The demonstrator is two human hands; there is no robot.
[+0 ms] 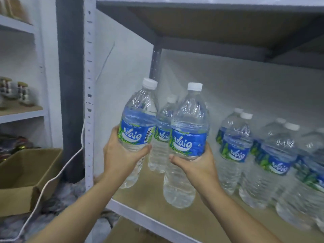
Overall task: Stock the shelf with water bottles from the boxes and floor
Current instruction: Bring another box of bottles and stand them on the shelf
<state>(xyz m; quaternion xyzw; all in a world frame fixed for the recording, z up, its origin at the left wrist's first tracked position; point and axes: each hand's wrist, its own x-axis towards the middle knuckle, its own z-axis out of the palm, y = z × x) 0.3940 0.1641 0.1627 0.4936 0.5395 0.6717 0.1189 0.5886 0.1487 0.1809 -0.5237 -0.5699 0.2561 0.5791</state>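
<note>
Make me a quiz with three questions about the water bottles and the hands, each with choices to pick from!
1. Where is the open cardboard box?
A. On the top shelf
B. Low down, left of the shelf post
C. Behind the bottles

2. What colour are the bottle caps?
A. White
B. Red
C. Green

3. What are the hands doing?
A. Both empty
B. One holds a bottle
C. Each holds a bottle

Answers:
1 B: the cardboard box sits low, left of the shelf post.
2 A: the caps are white.
3 C: the left hand grips the left bottle and the right hand grips the right bottle, above the shelf board.
</note>
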